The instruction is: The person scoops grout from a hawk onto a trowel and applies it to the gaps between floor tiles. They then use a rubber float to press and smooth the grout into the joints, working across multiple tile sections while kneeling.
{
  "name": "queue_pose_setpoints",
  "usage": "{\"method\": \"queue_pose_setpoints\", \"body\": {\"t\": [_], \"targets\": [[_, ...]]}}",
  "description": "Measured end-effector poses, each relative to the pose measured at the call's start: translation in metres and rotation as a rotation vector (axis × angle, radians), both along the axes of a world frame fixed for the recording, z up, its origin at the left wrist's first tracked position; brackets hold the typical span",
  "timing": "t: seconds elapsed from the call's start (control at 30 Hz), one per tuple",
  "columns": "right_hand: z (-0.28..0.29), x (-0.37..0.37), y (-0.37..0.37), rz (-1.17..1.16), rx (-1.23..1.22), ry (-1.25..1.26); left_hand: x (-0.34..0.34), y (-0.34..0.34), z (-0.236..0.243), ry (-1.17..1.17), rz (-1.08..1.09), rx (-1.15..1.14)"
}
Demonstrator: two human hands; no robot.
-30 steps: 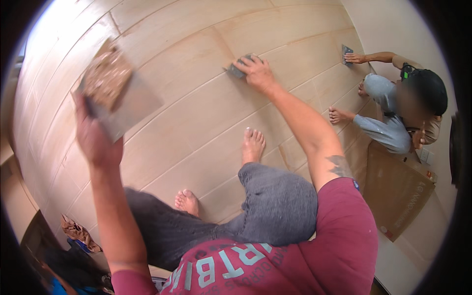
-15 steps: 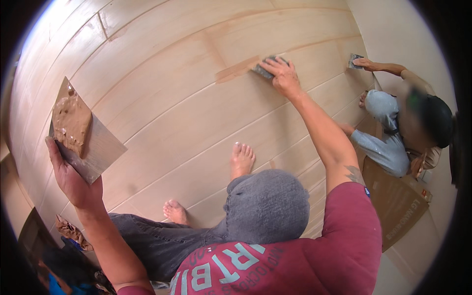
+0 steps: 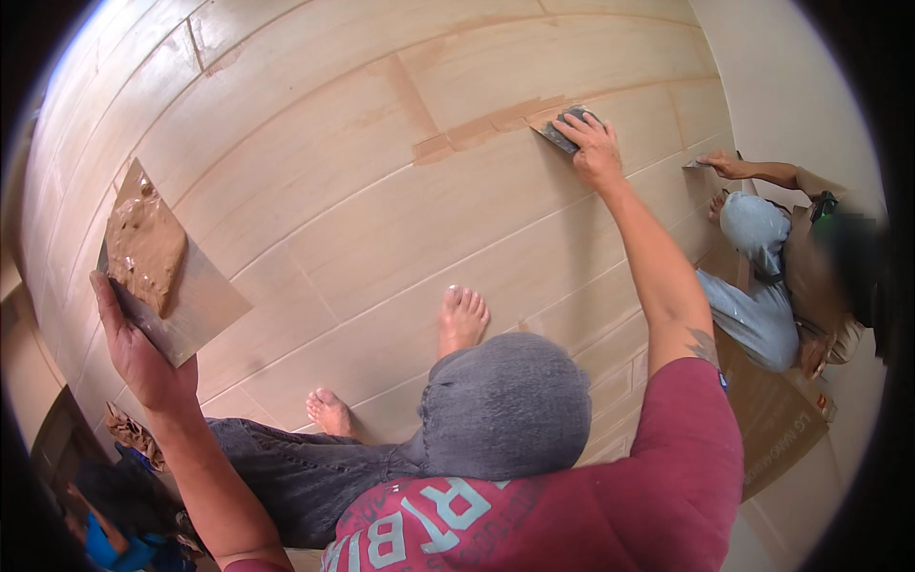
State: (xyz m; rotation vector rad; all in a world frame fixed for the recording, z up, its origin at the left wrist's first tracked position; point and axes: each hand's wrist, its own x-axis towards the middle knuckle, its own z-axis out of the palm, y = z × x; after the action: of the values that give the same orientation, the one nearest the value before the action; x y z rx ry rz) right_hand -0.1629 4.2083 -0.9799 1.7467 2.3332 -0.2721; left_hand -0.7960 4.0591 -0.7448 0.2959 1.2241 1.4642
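My left hand [image 3: 148,357] holds up a flat, square metal plate [image 3: 212,297] at the left, gripping it by its lower left edge. A thick lump of wet brown grout [image 3: 148,250] lies on the plate. Out ahead on the right, my right hand [image 3: 598,151] has its fingers wrapped over a dark grey hand spreader [image 3: 555,135]. Its edge touches the pale wood-look tile floor [image 3: 381,248]. Brown grout is smeared along a tile joint [image 3: 467,135] just left of the spreader.
A second person [image 3: 762,248] crouches at the right by the white wall [image 3: 791,95], holding a small scraper [image 3: 693,164] to the floor. Brown cardboard [image 3: 762,419] lies behind them. Another person in blue [image 3: 110,543] is at the lower left, near crumpled brown paper [image 3: 133,434].
My right hand has swept the spreader to the right along the joint, and the grout smear behind it is longer. My left hand and the plate have barely shifted.
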Motion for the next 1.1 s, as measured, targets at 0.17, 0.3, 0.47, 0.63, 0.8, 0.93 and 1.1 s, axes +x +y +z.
{"method": "queue_pose_setpoints", "body": {"t": [0.17,0.3,0.47,0.63,0.8,0.93,1.1], "targets": [[-0.009,0.031,0.015,-0.028,0.22,0.07,0.013,0.005,-0.005,-0.044,-0.054,-0.023],[0.007,0.049,0.014,0.001,0.054,-0.015,0.019,0.005,-0.001,0.075,0.067,-0.102],[0.026,0.069,0.059,-0.406,0.068,-0.013,0.02,0.002,0.002,0.036,0.001,-0.083],[-0.005,0.055,0.083,-0.48,0.024,0.038,0.019,0.001,0.0,0.08,0.058,-0.128],[0.001,-0.028,0.035,-0.396,-0.041,0.14,0.014,-0.003,0.003,0.046,0.044,-0.097],[0.022,-0.122,0.0,-0.286,-0.026,0.198,0.003,-0.014,0.008,0.106,-0.011,-0.01],[-0.003,-0.216,-0.054,-0.26,-0.108,0.25,-0.009,-0.021,0.008,0.081,-0.122,0.102]]}}
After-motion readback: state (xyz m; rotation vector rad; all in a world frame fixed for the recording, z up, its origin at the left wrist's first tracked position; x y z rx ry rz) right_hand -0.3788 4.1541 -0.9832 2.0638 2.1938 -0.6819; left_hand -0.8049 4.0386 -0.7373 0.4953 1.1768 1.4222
